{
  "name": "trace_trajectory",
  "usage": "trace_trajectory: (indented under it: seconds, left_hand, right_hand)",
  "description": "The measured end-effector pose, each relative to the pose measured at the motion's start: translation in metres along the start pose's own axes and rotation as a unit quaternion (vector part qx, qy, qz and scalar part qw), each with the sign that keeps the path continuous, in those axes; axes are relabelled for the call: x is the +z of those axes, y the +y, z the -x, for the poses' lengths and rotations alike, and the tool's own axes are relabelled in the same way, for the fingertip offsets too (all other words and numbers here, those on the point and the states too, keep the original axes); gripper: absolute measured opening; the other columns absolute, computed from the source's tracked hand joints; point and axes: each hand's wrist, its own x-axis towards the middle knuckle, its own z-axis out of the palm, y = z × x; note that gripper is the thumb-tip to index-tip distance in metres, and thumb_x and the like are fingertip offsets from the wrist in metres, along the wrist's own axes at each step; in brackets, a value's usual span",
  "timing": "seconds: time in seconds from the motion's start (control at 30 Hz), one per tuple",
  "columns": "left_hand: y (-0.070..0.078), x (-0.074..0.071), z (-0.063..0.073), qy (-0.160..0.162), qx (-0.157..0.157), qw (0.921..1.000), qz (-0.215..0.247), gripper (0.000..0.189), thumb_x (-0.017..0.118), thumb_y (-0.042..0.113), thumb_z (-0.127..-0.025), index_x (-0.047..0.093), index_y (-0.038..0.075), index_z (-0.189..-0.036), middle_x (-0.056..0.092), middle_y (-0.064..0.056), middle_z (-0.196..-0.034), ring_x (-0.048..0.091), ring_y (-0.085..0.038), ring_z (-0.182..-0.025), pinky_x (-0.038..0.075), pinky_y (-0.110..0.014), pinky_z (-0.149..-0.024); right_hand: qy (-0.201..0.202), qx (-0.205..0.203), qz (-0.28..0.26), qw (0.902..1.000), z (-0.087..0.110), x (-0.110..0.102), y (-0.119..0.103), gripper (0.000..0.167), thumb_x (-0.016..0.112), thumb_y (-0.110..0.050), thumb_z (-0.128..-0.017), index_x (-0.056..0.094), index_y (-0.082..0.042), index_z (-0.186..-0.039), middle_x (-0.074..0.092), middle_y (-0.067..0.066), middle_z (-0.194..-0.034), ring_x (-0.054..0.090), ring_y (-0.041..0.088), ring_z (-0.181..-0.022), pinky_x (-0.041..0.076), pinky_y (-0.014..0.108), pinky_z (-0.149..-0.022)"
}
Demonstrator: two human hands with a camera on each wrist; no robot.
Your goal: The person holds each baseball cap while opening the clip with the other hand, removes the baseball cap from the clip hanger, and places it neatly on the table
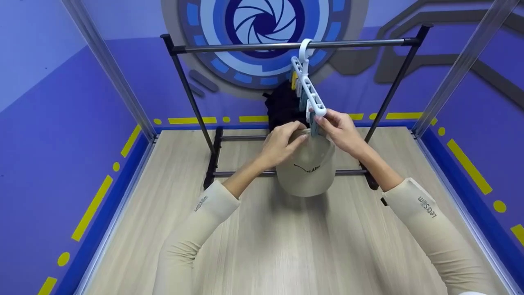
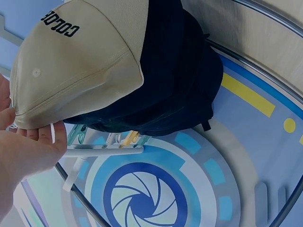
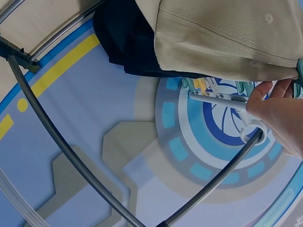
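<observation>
A beige cap [image 1: 307, 176] with dark lettering hangs below the near end of a pale clip hanger [image 1: 314, 95]. My left hand [image 1: 280, 144] pinches the cap's top edge between thumb and fingers. At the hanger's near end, my right hand [image 1: 343, 132] pinches a grey-green clip [image 1: 314, 126] that stands over the cap's edge. Whether the clip bites the fabric cannot be told. Behind the beige cap hang dark navy caps [image 2: 189, 71], partly hidden by it. The left wrist view shows the left fingers [image 2: 46, 135] under the beige cap's edge.
The hanger's hook [image 1: 305, 50] sits over the metal bar [image 1: 245, 47] of a black-ended rack. Other clips, one of them yellow [image 1: 294, 80], line the hanger. Rack legs [image 1: 188, 94] stand on both sides, with lower rails near the wood-patterned floor [image 1: 262, 246]. Blue printed walls enclose the space.
</observation>
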Motion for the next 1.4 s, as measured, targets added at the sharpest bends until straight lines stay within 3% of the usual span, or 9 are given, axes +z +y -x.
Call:
trace_trajectory:
  seconds: [0.17, 0.3, 0.4, 0.47, 0.73, 1.4]
  left_hand:
    - [0.0001, 0.0004, 0.001, 0.006, -0.002, 0.9999, 0.008, 0.02, 0.061, 0.021, -0.104, 0.07, 0.003, -0.11, 0.074, -0.009, -0.108, 0.067, -0.019, -0.097, 0.054, -0.034, -0.089]
    - [0.0, 0.0007, 0.0008, 0.008, -0.007, 0.9997, 0.02, 0.02, 0.061, 0.02, -0.103, 0.071, 0.004, -0.109, 0.074, -0.008, -0.105, 0.064, -0.016, -0.09, 0.051, -0.029, -0.083]
    - [-0.0001, 0.0011, 0.001, 0.011, -0.013, 0.9994, 0.029, 0.02, 0.062, 0.02, -0.103, 0.071, 0.004, -0.108, 0.074, -0.008, -0.102, 0.061, -0.014, -0.086, 0.048, -0.025, -0.079]
    - [0.0005, 0.0011, 0.0019, 0.012, -0.017, 0.9992, 0.033, 0.02, 0.062, 0.02, -0.103, 0.071, 0.003, -0.107, 0.074, -0.008, -0.101, 0.059, -0.013, -0.085, 0.046, -0.024, -0.078]
    - [0.0021, 0.0004, 0.0023, 0.019, -0.028, 0.9979, 0.055, 0.019, 0.065, 0.019, -0.101, 0.072, 0.002, -0.106, 0.075, -0.008, -0.101, 0.06, -0.012, -0.085, 0.047, -0.022, -0.078]
    - [0.0072, 0.0042, 0.0053, 0.034, -0.037, 0.9957, 0.078, 0.019, 0.066, 0.016, -0.1, 0.073, 0.0, -0.107, 0.076, -0.012, -0.106, 0.07, -0.02, -0.098, 0.054, -0.028, -0.089]
  right_hand:
    - [0.005, 0.014, -0.008, 0.9999, 0.0007, -0.0002, -0.0002, 0.037, 0.053, -0.007, -0.106, 0.057, 0.01, -0.138, 0.06, 0.029, -0.139, 0.06, -0.003, -0.103, 0.049, 0.013, -0.089]
    - [0.021, 0.019, -0.014, 0.9995, 0.0013, -0.0006, -0.0019, 0.033, 0.058, -0.008, -0.103, 0.063, 0.01, -0.131, 0.075, 0.004, -0.114, 0.059, -0.001, -0.09, 0.05, 0.014, -0.08]
    - [0.031, 0.023, -0.018, 0.9991, 0.0013, -0.0001, -0.0029, 0.031, 0.061, -0.009, -0.102, 0.067, 0.009, -0.127, 0.071, -0.013, -0.092, 0.056, 0.002, -0.077, 0.047, 0.015, -0.068]
    - [0.034, 0.026, -0.013, 0.999, 0.0016, 0.0005, -0.0037, 0.03, 0.062, -0.009, -0.102, 0.068, 0.009, -0.125, 0.07, -0.012, -0.089, 0.055, 0.003, -0.074, 0.044, 0.016, -0.064]
    - [0.039, 0.029, -0.017, 0.9987, -0.0004, 0.001, -0.0065, 0.03, 0.065, -0.007, -0.099, 0.068, 0.011, -0.124, 0.074, -0.016, -0.095, 0.066, -0.003, -0.088, 0.055, 0.015, -0.081]
    - [0.065, 0.037, -0.038, 0.9965, -0.001, 0.0028, -0.0077, 0.03, 0.069, -0.004, -0.095, 0.069, 0.012, -0.12, 0.075, -0.017, -0.093, 0.069, -0.005, -0.09, 0.056, 0.014, -0.082]
